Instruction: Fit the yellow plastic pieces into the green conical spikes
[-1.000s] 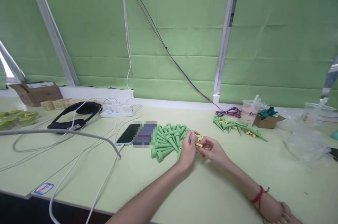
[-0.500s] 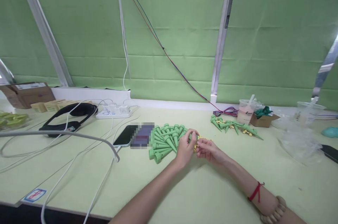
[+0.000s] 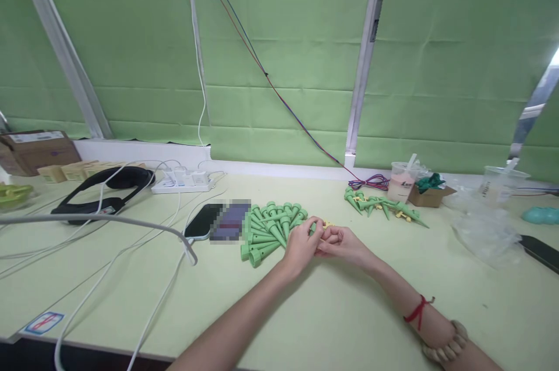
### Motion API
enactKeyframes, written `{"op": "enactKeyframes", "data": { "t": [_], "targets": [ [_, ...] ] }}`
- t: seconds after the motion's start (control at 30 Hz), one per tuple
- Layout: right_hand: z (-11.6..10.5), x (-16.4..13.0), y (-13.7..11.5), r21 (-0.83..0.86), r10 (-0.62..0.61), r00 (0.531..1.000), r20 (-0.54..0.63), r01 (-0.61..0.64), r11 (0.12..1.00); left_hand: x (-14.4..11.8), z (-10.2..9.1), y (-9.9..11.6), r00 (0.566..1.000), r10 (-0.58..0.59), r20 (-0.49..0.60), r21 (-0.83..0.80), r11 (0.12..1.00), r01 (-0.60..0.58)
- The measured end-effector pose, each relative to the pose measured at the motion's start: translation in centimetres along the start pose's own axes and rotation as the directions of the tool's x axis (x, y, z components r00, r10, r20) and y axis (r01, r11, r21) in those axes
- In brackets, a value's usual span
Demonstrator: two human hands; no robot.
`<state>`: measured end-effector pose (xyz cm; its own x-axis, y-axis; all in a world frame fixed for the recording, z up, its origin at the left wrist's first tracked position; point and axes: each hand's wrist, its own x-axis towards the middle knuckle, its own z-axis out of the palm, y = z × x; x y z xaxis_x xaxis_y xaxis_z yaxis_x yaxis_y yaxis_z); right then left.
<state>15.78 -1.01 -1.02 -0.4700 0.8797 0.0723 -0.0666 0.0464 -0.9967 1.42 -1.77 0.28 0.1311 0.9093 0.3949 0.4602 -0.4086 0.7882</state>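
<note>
My left hand [image 3: 301, 247] is closed, fingers curled, at the right edge of a pile of green plastic cone-shaped spikes [image 3: 266, 237] with wide round caps. My right hand [image 3: 347, 247] is closed in a pinch, its fingertips meeting those of the left hand. Whatever sits between the fingers is hidden. Just behind the hands, small yellow plastic pieces [image 3: 328, 224] show in part. Farther back on the right lies a row of green spikes with yellow pieces on them [image 3: 378, 205].
Left of the pile lie a phone [image 3: 203, 221], a headset [image 3: 105, 193] and a power strip [image 3: 183, 184], with white cables across the table [image 3: 131, 295]. At the back right stand a drink cup [image 3: 400, 183], a small cardboard box [image 3: 430, 195] and a crumpled plastic bag [image 3: 484, 237].
My right hand has moved in against the left, and its fingers have closed together, covering more of the yellow pieces. The whole view has shifted slightly.
</note>
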Motion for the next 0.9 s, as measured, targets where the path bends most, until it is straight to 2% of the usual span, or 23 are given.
{"op": "enactKeyframes", "data": {
  "t": [0.17, 0.27, 0.43, 0.53, 0.6, 0.63, 0.7, 0.8, 0.9],
  "targets": [
    [-0.3, 0.3, 0.4, -0.125, -0.023, 0.999, -0.024, 0.02, 0.992, 0.2, -0.1, 0.2, 1.0, -0.008, 0.006, 0.109, 0.994, 0.007],
    [0.0, 0.4, 0.2, -0.266, -0.127, 0.988, -0.084, 0.101, 0.959, 0.2, 0.0, 0.1, 1.0, -0.017, 0.004, 0.103, 0.995, 0.017],
    [0.8, 0.0, -0.5, -0.528, -0.325, 0.935, -0.145, 0.205, 0.825, 0.2, 0.4, -0.3, 0.999, -0.029, 0.029, -0.12, 0.992, 0.032],
    [1.1, -0.1, -0.6, -0.563, -0.398, 0.901, -0.174, 0.24, 0.791, 0.2, 0.5, -0.2, 0.997, -0.072, 0.018, -0.267, 0.961, 0.074],
    [1.1, -0.1, -0.5, -0.447, -0.323, 0.927, -0.192, 0.21, 0.869, 0.2, 0.4, 0.1, 0.994, -0.106, 0.017, -0.358, 0.928, 0.105],
    [1.0, 0.0, -0.5, -0.355, -0.235, 0.954, -0.186, 0.157, 0.922, 0.2, 0.4, 0.2, 0.993, -0.121, 0.009, -0.394, 0.912, 0.115],
    [0.7, 0.2, -0.4, -0.163, 0.003, 0.991, -0.135, -0.025, 0.986, 0.2, 0.2, 0.6, 0.991, -0.133, -0.007, -0.441, 0.89, 0.116],
    [0.3, 0.1, -0.7, 0.079, 0.266, 0.964, 0.024, -0.267, 0.96, 0.4, 0.1, 0.7, 0.993, -0.109, 0.039, -0.471, 0.875, 0.114],
    [0.0, -0.4, -1.3, 0.246, 0.356, 0.906, 0.227, -0.407, 0.88, 0.6, -0.1, 0.7, 0.992, -0.074, 0.099, -0.479, 0.871, 0.112]
  ]
}}
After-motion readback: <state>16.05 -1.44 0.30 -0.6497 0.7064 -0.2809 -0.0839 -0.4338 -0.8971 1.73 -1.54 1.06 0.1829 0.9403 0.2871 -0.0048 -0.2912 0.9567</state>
